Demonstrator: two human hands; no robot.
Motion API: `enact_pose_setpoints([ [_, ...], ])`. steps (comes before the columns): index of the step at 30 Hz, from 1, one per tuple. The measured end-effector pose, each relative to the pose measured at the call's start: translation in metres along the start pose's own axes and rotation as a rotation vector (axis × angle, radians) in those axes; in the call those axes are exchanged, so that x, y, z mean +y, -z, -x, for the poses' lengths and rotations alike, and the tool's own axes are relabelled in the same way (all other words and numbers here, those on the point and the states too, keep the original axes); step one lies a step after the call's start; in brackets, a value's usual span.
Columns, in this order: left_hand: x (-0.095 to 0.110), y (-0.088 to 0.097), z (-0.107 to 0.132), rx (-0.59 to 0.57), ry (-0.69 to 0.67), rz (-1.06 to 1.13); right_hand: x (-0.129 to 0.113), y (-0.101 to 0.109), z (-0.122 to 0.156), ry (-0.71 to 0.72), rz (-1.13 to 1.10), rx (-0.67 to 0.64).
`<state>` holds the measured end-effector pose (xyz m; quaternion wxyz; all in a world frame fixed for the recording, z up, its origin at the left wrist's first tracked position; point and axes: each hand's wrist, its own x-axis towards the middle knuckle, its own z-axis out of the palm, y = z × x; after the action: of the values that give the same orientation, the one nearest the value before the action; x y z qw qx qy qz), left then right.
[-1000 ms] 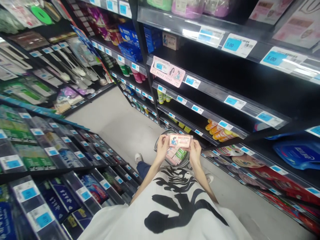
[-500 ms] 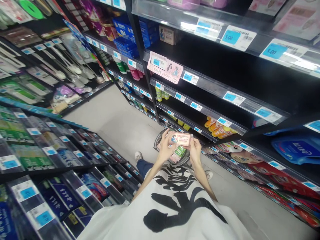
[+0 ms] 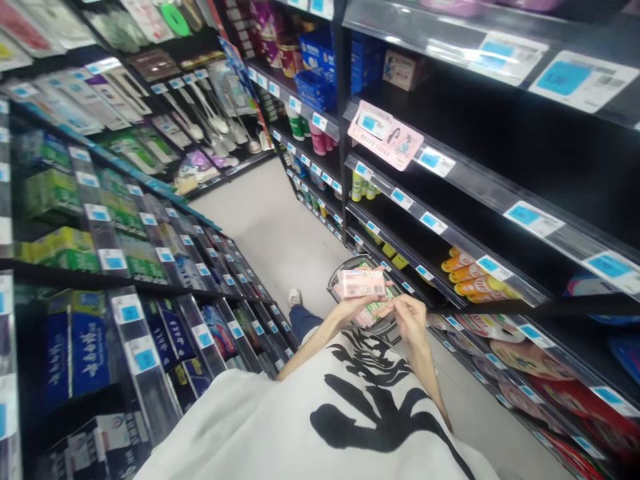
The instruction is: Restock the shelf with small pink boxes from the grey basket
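Observation:
A pink and white soap pack [image 3: 361, 283] rests on my left hand [image 3: 356, 307], which is closed around its lower side; part of that hand is hidden by the pack. The pack's printed back, with small text, faces up. Just right of it, my right hand [image 3: 413, 319] is off the pack, its fingers bent and pinched together close to my left fingertips. Whether anything is between them cannot be seen. Below both hands is a dark shopping basket [image 3: 334, 275] with pink and green packs in it, partly covered by the hands.
Black shelves [image 3: 490, 200] with price tags run along the right, holding orange bottles [image 3: 473, 277] and a lone pink box [image 3: 400, 70]. Toothpaste-like boxes [image 3: 77, 347] fill the left shelves. Grey floor [image 3: 270, 220] lies between, with my shoe [image 3: 295, 297] on it.
The soap pack has been turned from its illustrated front to its back. My right hand has let go of its right end and moved lower. The view has swung left.

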<state>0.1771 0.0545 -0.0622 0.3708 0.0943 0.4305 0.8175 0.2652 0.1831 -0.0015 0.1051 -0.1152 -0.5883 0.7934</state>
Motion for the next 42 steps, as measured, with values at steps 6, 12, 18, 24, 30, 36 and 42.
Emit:
enact_pose_setpoints([
  [6,0.017,0.002,0.008,-0.113,0.017,0.157,0.007,0.013,-0.006,0.047,-0.071,0.105],
  [12,0.021,0.003,0.007,-0.087,0.055,0.157,0.009,0.012,-0.005,0.027,-0.053,0.091],
  [18,0.013,0.006,0.001,-0.086,0.005,0.154,0.011,0.015,-0.009,0.026,-0.031,0.104],
  [24,0.020,-0.001,-0.001,-0.096,-0.010,0.132,0.010,0.016,-0.011,0.039,-0.049,0.097],
  [30,0.018,-0.003,-0.001,-0.155,-0.016,0.141,0.010,0.017,-0.007,0.036,-0.061,0.075],
  [36,0.013,-0.002,0.001,-0.147,0.000,0.118,0.010,0.016,-0.005,0.032,-0.085,0.069],
  [42,0.007,0.003,-0.001,-0.156,-0.015,0.068,0.009,0.015,-0.004,0.027,-0.071,0.071],
])
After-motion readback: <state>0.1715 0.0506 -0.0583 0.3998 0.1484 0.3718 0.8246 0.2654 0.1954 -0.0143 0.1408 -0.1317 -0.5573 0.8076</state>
